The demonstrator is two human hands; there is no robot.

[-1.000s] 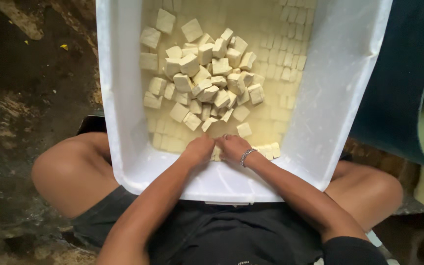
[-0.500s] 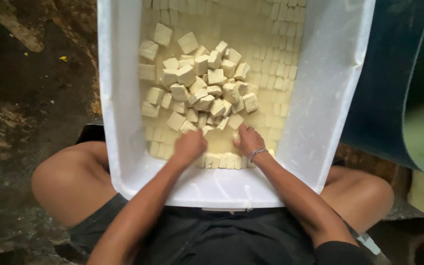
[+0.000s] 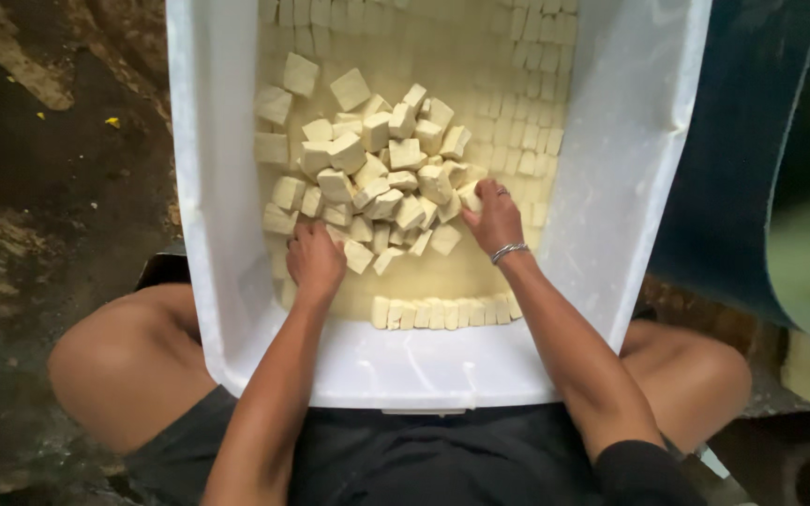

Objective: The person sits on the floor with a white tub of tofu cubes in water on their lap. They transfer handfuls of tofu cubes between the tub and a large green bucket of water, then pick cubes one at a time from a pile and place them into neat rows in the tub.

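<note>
Moved apart since the earlier frames: both hands, formerly side by side at the near rim of the white plastic tub (image 3: 649, 187), now spread to either flank of the loose heap of pale tofu cubes (image 3: 377, 169) and further up into the tub.

Left hand (image 3: 314, 260) – palm down, fingers curled, resting against cubes at the heap's near-left edge; whether a cube is actually clasped cannot be told, fingertips hidden beneath the hand. Right hand (image 3: 491, 217) – fingers loosely bent, touching a cube at the heap's right edge, not visibly closed around it. Metal bracelet (image 3: 508, 251) on the right wrist, ring on 1 finger.

Heap located in the middle of the tub, cubes tumbled at all angles. Beneath and beyond the heap, a flat layer of cubes in tidy rows (image 3: 517, 103) along the far and right sides. 1 short row of cubes (image 3: 442, 312) lined up near the rim closest to the body, just below the hands.

Tub propped between bare knees, dark shorts below. Wet, dark ground (image 3: 58, 187) at left; blue container (image 3: 752, 159) at right.
</note>
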